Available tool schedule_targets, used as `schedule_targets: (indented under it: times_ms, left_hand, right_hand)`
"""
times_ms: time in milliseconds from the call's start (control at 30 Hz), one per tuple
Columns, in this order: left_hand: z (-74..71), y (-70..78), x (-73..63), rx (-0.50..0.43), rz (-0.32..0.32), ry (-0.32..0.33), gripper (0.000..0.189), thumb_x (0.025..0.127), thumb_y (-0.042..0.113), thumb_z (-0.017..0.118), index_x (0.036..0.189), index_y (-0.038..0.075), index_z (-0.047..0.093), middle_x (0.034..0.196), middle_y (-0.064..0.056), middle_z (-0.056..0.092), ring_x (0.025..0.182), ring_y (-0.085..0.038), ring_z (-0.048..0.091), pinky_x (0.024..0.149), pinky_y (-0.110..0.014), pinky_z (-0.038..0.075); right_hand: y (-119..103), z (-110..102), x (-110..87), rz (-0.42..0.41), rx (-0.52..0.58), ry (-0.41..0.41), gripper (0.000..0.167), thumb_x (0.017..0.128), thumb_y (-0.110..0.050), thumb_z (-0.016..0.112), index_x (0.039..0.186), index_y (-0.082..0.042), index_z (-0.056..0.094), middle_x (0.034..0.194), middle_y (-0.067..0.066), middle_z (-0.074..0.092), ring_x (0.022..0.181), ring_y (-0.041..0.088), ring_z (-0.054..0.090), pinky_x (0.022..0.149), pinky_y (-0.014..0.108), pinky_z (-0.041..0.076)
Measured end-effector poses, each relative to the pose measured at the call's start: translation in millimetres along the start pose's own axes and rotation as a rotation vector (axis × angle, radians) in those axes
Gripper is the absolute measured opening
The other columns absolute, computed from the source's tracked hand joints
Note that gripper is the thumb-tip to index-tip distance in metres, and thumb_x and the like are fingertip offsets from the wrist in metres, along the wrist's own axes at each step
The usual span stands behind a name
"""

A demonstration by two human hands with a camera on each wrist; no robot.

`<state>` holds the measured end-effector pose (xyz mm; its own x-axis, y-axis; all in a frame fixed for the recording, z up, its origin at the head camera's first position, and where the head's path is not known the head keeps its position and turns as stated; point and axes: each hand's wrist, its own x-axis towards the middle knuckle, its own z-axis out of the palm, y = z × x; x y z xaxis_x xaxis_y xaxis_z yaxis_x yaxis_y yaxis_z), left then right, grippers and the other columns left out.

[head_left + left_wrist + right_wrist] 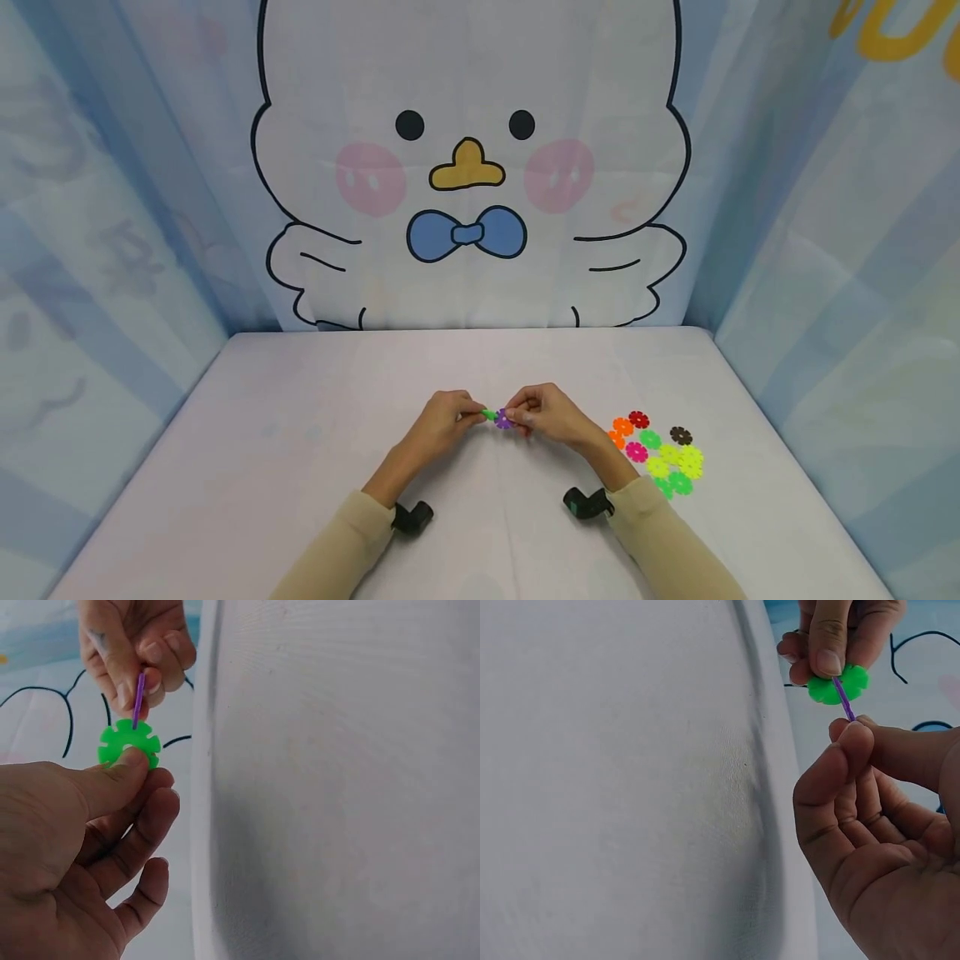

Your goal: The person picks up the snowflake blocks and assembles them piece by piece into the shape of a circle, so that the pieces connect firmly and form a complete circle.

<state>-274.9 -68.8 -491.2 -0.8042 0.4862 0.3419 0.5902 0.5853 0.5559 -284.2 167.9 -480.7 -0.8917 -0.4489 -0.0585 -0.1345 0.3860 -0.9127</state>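
Observation:
Between thumb and fingers my left hand [447,419] pinches a green notched disc [120,739], its flat face toward the left wrist camera. My right hand [551,412] pinches a purple notched disc [503,419], which appears edge-on in both wrist views. The two discs meet at their rims, the purple one [843,699] crosswise at the green one's notched edge. Both hands hold them above the middle of the white table. Fingertips cover part of each disc.
On the table [300,467] to the right lies a loose group of notched discs: yellow [691,461], green [680,482], orange [623,427], red [638,419], pink [637,452] and dark brown [681,435]. The right forearm passes close beside them. Printed curtains [468,83] stand behind and at both sides.

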Motion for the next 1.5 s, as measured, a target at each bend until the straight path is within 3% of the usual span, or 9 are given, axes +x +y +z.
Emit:
schedule_targets:
  times_ms: [500,633,733,833,967,1167,1267,1500]
  left_hand:
    - [0.3,5.0,0.1,0.012,-0.009,0.022,0.012,0.094,0.006,0.078,0.103,0.001,0.083,0.087,-0.007,0.077,0.072,-0.007,0.058,0.064,-0.018,0.046]
    - [1.2,2.9,0.4,-0.039,-0.054,0.030,0.011,0.096,0.008,0.077,0.103,0.004,0.083,0.089,-0.006,0.078,0.076,-0.008,0.061,0.066,-0.019,0.049]
    - [2.2,0.6,-0.5,-0.095,-0.130,0.017,0.012,0.099,0.013,0.075,0.106,0.007,0.083,0.095,-0.004,0.079,0.080,-0.008,0.064,0.068,-0.019,0.051]
    - [1.8,0.2,-1.9,-0.159,-0.216,-0.022,0.016,0.103,0.018,0.071,0.109,0.007,0.081,0.096,-0.005,0.080,0.076,-0.008,0.064,0.064,-0.020,0.052]
    - [-0.6,-1.2,-4.7,-0.330,-0.320,-0.142,0.024,0.107,0.024,0.064,0.108,0.006,0.080,0.089,-0.007,0.079,0.064,-0.010,0.062,0.056,-0.023,0.049]
    - [0.9,-7.6,-6.7,-0.600,-0.393,-0.320,0.033,0.109,0.031,0.060,0.112,0.002,0.078,0.095,-0.007,0.078,0.066,-0.010,0.065,0.056,-0.024,0.050]
    - [0.6,-8.6,-6.5,-0.662,-0.403,-0.350,0.034,0.109,0.030,0.060,0.115,0.001,0.077,0.096,-0.005,0.078,0.068,-0.010,0.066,0.057,-0.023,0.050]
    - [1.8,-8.2,-5.7,-0.730,-0.424,-0.351,0.033,0.108,0.028,0.063,0.114,-0.002,0.076,0.090,0.000,0.076,0.067,-0.009,0.065,0.056,-0.022,0.050]
  right_hand:
    - [-1,0,-0.2,0.010,0.033,-0.015,0.016,0.104,-0.009,0.067,0.107,0.006,0.071,0.092,0.023,0.075,0.070,0.013,0.062,0.066,0.024,0.056]
    - [-2,-1,-0.9,0.021,0.032,-0.005,0.014,0.104,-0.009,0.067,0.106,0.004,0.072,0.092,0.021,0.076,0.070,0.014,0.064,0.068,0.025,0.059]
    - [-3,-1,-2.0,0.031,0.034,-0.010,0.013,0.104,-0.008,0.067,0.106,0.004,0.072,0.092,0.021,0.076,0.071,0.014,0.064,0.070,0.027,0.061]
    - [-4,-1,-3.1,0.046,0.045,0.001,0.014,0.103,-0.010,0.068,0.106,0.004,0.072,0.091,0.021,0.077,0.071,0.015,0.066,0.071,0.028,0.063]
    - [-3,-2,-4.1,0.064,0.079,0.018,0.018,0.102,-0.012,0.071,0.107,0.005,0.072,0.088,0.019,0.077,0.070,0.016,0.069,0.073,0.029,0.065]
    - [2,0,-3.1,0.054,0.100,-0.016,0.019,0.102,-0.013,0.071,0.107,0.006,0.071,0.087,0.019,0.079,0.070,0.016,0.073,0.075,0.035,0.067]
    - [3,1,-2.3,0.045,0.094,-0.034,0.020,0.102,-0.013,0.071,0.106,0.006,0.071,0.089,0.022,0.079,0.071,0.017,0.074,0.075,0.036,0.068]
    - [3,2,-0.5,0.036,0.095,-0.063,0.021,0.101,-0.014,0.073,0.106,0.007,0.071,0.091,0.026,0.079,0.070,0.017,0.075,0.075,0.036,0.068]
